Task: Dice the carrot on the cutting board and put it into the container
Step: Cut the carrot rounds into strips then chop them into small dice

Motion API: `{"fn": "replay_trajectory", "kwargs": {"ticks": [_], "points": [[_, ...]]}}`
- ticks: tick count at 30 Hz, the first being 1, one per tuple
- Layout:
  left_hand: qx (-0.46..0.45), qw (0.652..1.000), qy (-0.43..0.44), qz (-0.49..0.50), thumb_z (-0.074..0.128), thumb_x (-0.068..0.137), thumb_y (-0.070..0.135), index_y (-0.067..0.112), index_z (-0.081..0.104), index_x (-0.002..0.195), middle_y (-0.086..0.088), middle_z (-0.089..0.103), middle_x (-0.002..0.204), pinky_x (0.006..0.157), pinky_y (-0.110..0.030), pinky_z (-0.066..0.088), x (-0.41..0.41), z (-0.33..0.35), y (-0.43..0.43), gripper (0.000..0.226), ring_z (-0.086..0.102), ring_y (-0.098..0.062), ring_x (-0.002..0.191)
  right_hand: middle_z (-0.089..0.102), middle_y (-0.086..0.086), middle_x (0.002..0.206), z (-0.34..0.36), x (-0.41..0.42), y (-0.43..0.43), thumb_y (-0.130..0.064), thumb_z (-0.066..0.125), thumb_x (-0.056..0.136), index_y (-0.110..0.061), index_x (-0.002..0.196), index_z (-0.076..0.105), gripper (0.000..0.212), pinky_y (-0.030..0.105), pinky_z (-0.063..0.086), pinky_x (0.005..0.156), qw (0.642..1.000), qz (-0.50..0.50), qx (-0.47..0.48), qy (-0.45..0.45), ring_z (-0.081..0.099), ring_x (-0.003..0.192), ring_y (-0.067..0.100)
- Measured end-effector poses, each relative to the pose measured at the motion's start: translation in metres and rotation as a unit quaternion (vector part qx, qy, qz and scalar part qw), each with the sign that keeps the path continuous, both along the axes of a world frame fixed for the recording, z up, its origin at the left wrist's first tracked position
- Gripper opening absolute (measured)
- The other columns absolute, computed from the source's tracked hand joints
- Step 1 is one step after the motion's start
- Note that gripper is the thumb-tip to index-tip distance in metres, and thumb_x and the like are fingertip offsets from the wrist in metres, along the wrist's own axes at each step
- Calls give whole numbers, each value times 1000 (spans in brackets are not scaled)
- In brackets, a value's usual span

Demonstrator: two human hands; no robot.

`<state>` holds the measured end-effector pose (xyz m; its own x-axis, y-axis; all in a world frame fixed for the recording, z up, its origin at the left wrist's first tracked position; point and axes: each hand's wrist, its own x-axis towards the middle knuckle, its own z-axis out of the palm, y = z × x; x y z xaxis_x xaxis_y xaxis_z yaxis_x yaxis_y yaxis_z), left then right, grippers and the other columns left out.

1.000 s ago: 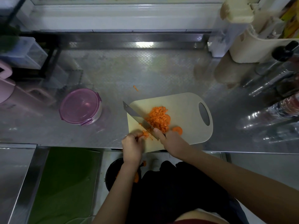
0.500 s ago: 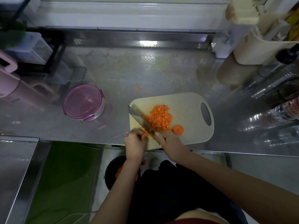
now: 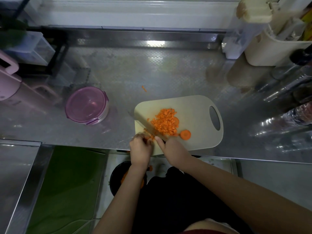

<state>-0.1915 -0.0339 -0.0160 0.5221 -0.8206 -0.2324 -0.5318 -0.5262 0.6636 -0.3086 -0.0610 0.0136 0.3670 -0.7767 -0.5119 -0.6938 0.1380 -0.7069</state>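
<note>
A beige cutting board [image 3: 195, 112] lies on the steel counter with a heap of diced carrot [image 3: 166, 121] in its middle and a round carrot slice [image 3: 185, 134] beside the heap. My right hand [image 3: 172, 147] grips the knife [image 3: 145, 122] by its handle, forefinger along the spine; the blurred blade slants up-left across the board's near left corner. My left hand [image 3: 141, 146] holds small carrot pieces [image 3: 150, 136] against the board with curled fingers, just left of the blade. The round container [image 3: 87, 105] with a purple lid stands shut to the left of the board.
A carrot sliver [image 3: 144, 88] lies on the counter [image 3: 152, 73] behind the board. Pink jugs stand at far left, bottles and a cream holder [image 3: 273, 48] at the right. Below the counter edge sits a black bin [image 3: 118, 179] with carrot scraps.
The knife blade has dropped lower onto the board and is motion-blurred. My left hand stays on the carrot pieces at the board's near corner.
</note>
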Motion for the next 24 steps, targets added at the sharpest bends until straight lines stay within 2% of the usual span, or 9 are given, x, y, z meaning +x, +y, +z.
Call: {"fn": "replay_trajectory", "kwargs": {"ticks": [5,7,9,10,12,16,20,23,24], "points": [[-8,1000,5,19,69,78,9,6,69,80,-11,68,84,79,-30,45,0,-2,2,3,62,-26,82,54,11,88,11,-10,-13,-47,30,98,5,109,58,61,31,38,76,999,25,-1,36,59,99,34],[-21,999,8,26,70,77,8,8,69,77,-8,68,82,77,-27,43,-1,0,2,1,62,-23,81,52,11,78,11,-11,-16,-48,29,99,5,90,60,61,28,36,72,999,11,-9,38,59,88,32],[-25,999,11,26,70,77,8,9,69,75,-5,68,80,75,-24,43,-1,1,2,2,61,-21,79,49,10,61,10,-12,-16,-50,30,98,-2,61,50,64,29,36,66,999,-14,-14,38,55,70,29],[-24,999,17,28,70,77,8,9,69,75,-4,68,79,74,-24,43,0,1,2,3,61,-20,78,47,9,57,9,-11,-16,-51,30,97,-5,55,44,64,29,35,65,999,-13,-18,38,53,64,27],[-19,999,30,33,70,77,8,9,70,74,-3,68,76,71,-22,42,1,1,2,4,61,-19,76,46,6,56,8,-13,-15,-51,30,97,-9,55,42,60,28,35,65,999,4,-14,40,51,63,24],[-16,999,28,30,71,77,10,8,69,74,-5,68,77,70,-24,41,2,-4,2,4,61,-21,75,45,-2,62,5,-16,-9,-44,35,98,-10,73,54,46,24,31,67,999,24,-36,-8,46,67,16],[-16,999,29,33,70,78,10,8,69,76,-6,68,80,73,-23,41,2,-6,3,3,62,-20,76,44,-10,58,-1,-16,-6,-34,40,99,-26,58,42,42,21,27,62,996,23,-75,-42,42,58,6],[-19,998,41,34,70,79,9,10,69,74,-5,68,79,70,-19,39,2,-5,3,5,60,-17,74,42,-11,56,-3,-17,-5,-32,42,99,-30,56,39,43,20,29,56,995,16,-81,-58,42,55,4],[-20,998,44,35,70,79,9,11,68,73,-5,67,78,69,-18,38,2,-5,3,6,60,-16,73,41,-11,55,-2,-17,-5,-31,42,99,-32,56,38,43,16,30,53,995,12,-79,-64,42,53,2]]}}
